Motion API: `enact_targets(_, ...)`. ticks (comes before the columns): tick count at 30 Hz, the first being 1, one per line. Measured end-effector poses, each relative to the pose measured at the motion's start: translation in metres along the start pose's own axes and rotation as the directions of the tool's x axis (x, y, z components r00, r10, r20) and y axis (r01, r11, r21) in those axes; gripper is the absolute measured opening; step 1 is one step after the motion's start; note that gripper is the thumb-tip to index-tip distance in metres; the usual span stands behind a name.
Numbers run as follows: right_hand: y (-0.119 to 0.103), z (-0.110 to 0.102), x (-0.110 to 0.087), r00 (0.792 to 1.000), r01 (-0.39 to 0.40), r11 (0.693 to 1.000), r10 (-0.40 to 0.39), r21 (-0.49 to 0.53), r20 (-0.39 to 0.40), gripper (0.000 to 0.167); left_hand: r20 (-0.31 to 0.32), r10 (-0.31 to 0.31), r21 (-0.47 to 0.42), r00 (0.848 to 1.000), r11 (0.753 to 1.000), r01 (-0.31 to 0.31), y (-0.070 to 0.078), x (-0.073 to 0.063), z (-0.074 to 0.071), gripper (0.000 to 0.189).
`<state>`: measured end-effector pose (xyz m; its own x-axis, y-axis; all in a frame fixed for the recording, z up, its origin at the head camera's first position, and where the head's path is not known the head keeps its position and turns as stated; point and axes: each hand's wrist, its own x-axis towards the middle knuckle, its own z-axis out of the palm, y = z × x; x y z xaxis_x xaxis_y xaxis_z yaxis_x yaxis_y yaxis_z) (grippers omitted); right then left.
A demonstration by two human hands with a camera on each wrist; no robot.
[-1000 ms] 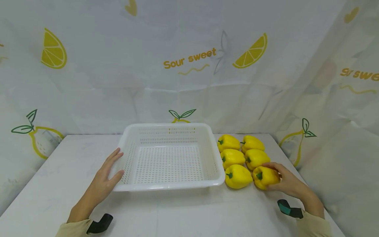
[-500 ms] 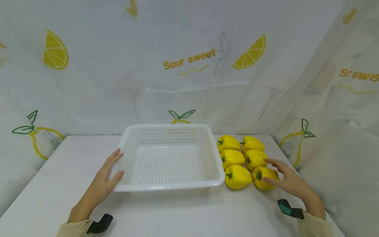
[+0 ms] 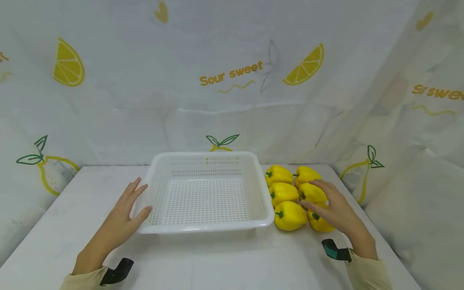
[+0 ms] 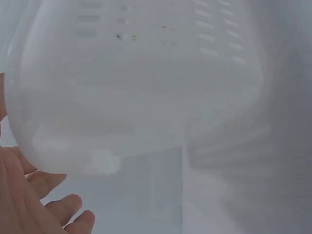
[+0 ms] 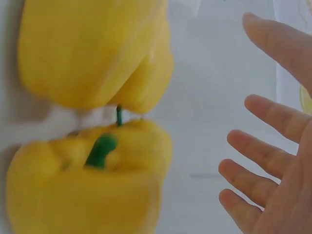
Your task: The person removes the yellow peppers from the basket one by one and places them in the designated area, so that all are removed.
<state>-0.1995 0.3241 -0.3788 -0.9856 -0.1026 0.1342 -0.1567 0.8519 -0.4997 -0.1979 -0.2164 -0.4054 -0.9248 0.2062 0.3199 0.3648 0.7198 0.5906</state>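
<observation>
A white plastic basket (image 3: 206,228) with slotted sides stands on the white table. At its left side is my left hand (image 3: 117,221), fingers spread and fairly straight, thumb beside the rim. In the left wrist view, fingers (image 4: 45,184) lie by the rounded basket corner (image 4: 136,97); whether they touch it I cannot tell. To the right of the basket lie several yellow bell peppers (image 3: 291,216) in two columns, their green stems facing left. Over the right column hovers my right hand (image 3: 337,209), fingers apart and holding nothing. It partly covers the front right pepper (image 3: 320,222).
A pale cloth backdrop (image 3: 224,121) printed with lemons hangs behind the table (image 3: 217,266) and along the right side. The peppers sit close against the basket's right side. Dark wrist mounts (image 3: 117,270) stick out from both sleeves.
My right hand has released the front right pepper, which stays on the table, and moved up and left over the right column. My left hand has shifted slightly left.
</observation>
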Motion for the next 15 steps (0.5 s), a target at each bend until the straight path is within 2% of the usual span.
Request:
enact_targets(4, -0.019, 0.003, 0.021, 1.000, 0.018, 0.999, -0.018, -0.035, 0.009, 0.079, 0.006, 0.020, 0.008, 1.000, 1.000, -0.020, 0.004, 0.007, -0.009, 0.063)
enact_targets(8, -0.038, 0.005, 0.044, 0.998, 0.059, 0.997, -0.058, -0.050, 0.017, 0.079, 0.082, -0.009, 0.031, 0.997, 0.999, 0.006, 0.010, 0.021, -0.020, 0.066)
enact_targets(12, -0.052, 0.009, 0.065, 0.995, 0.088, 0.996, -0.086, -0.035, 0.040, 0.078, 0.171, -0.048, 0.083, 0.984, 0.996, 0.035, 0.021, 0.039, -0.031, 0.070)
enact_targets(15, -0.060, 0.014, 0.082, 0.994, 0.097, 0.995, -0.095, -0.036, 0.047, 0.078, 0.226, -0.059, 0.115, 0.972, 0.993, 0.034, 0.029, 0.053, -0.038, 0.072)
